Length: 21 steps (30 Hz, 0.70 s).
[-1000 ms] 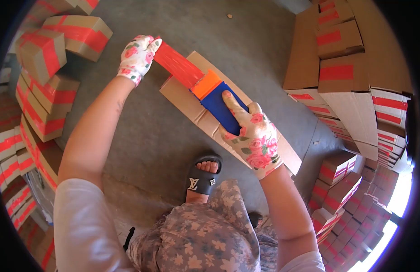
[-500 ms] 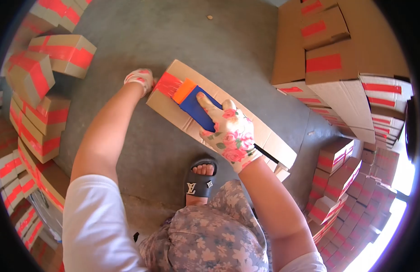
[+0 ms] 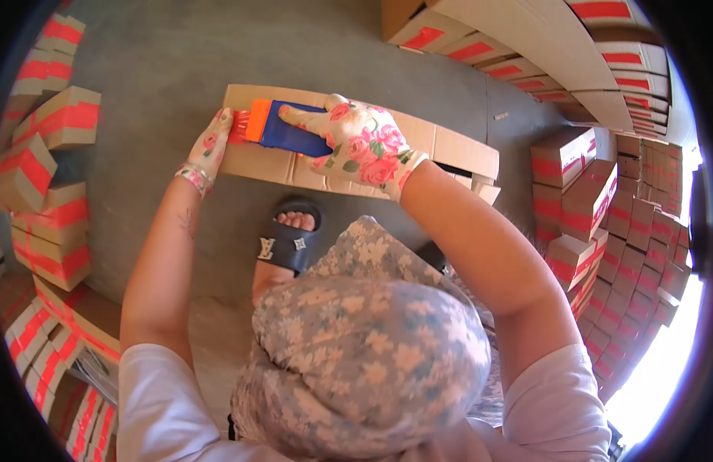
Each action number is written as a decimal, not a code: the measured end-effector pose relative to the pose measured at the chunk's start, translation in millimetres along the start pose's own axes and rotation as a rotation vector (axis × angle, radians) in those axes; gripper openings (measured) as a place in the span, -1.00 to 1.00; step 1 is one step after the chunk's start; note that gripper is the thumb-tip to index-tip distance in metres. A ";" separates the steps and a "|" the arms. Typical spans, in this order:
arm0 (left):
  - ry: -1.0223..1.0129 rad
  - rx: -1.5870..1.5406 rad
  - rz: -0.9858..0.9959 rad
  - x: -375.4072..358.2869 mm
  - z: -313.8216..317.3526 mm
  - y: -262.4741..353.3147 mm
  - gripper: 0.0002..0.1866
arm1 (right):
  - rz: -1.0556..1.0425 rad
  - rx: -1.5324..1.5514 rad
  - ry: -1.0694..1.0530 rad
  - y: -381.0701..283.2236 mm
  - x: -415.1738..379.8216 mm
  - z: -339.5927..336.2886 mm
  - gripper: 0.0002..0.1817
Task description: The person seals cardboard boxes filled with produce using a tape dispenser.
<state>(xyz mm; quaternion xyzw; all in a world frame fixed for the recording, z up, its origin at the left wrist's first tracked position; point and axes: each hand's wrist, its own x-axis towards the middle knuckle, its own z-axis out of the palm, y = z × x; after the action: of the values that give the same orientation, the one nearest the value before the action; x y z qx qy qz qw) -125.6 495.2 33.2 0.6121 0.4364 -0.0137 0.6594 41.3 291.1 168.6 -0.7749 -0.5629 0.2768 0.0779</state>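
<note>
My right hand (image 3: 368, 146) has fingers closed round the tape dispenser (image 3: 287, 138), atop 1 long carton (image 3: 252, 163). Left hand (image 3: 210, 145) is at the carton's end; can't tell if it grips. Tilting the dispenser could skew or wrinkle the red tape (image 3: 238, 125).

Grey floor (image 3: 156, 46) between stacked, red-taped cardboard boxes (image 3: 60, 119).

Left hand (image 3: 207, 154): whitish glove; pink roses, green leaves; gathered cuff
Right hand (image 3: 368, 146): matching rose-print glove; snug at the wrist
Sleeves (image 3: 552, 396): white; short; loose
Left forearm (image 3: 168, 262): fine dark line marking, like a tattoo
Lower garment (image 3: 372, 346): grey-brown cloth; pale peach flowers
Sandal (image 3: 288, 237): black; open-toed; pale "LV" and star-like emblem
</note>
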 end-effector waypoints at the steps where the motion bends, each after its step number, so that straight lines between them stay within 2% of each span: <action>1: 0.048 0.139 0.015 -7.7 10.3 8.8 -0.25 | -0.029 0.015 0.020 10.5 -5.9 1.6 -0.23; 2: 0.009 0.273 0.119 -7.7 18.4 22.1 -0.27 | -0.023 -0.025 -0.001 18.1 -9.0 -0.5 -0.31; 3: 0.009 0.290 0.129 -8.8 23.0 35.5 -0.27 | -0.021 -0.017 0.016 21.8 -8.9 -2.2 -0.31; 5: 0.175 0.986 0.167 -10.5 36.9 77.2 -0.32 | 0.222 0.599 -0.184 28.1 -6.7 -5.9 -0.49; 6: 0.228 0.987 0.540 -2.9 46.5 83.6 -0.42 | 0.129 0.601 -0.095 32.6 -7.4 0.8 -0.53; 7: 0.223 1.009 0.557 9.7 54.7 96.9 -0.42 | -0.010 0.352 0.044 38.6 -5.2 5.4 -0.52; 9: -0.453 0.624 0.462 32.3 76.3 134.8 -0.52 | -0.069 0.327 0.109 36.4 -9.3 3.8 -0.51; 10: -0.596 0.563 0.386 39.2 92.5 148.1 -0.58 | -0.021 0.413 0.001 37.8 -7.9 -0.8 -0.54; 11: -0.649 0.656 0.285 42.0 113.2 155.4 -0.53 | 0.024 0.503 -0.111 37.4 -8.7 -7.4 -0.57; 12: -0.734 0.717 0.093 33.0 138.9 164.8 -0.48 | -0.173 0.189 0.110 40.1 -12.1 6.9 -0.40; 13: -0.805 0.773 -0.106 18.2 158.7 170.7 -0.43 | -0.200 0.146 0.146 40.5 -15.3 9.6 -0.37; 15: -0.826 0.732 -0.088 -2.6 166.2 165.6 -0.32 | -0.274 0.221 0.199 46.1 -26.4 11.6 -0.38; 16: -0.815 0.828 -0.192 15.6 162.8 159.5 -0.32 | -0.278 0.134 0.102 49.5 -37.9 8.6 -0.33; 17: -0.836 0.874 -0.164 15.4 165.4 161.1 -0.31 | -0.278 0.152 0.110 64.3 -42.6 12.5 -0.33; 19: -0.801 0.722 -0.200 8.7 157.6 151.5 -0.36 | -0.224 0.447 -0.019 88.4 -59.5 25.8 -0.26; 21: -0.792 0.723 -0.102 6.6 154.1 142.2 -0.39 | -0.331 0.266 0.072 128.8 -112.0 9.3 -0.21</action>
<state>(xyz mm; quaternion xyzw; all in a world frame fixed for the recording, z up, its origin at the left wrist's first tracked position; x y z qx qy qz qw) 43.2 408.0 122.3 0.7262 0.1511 -0.4247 0.5191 119.4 141.1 143.4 -0.6641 -0.6379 0.3043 0.2441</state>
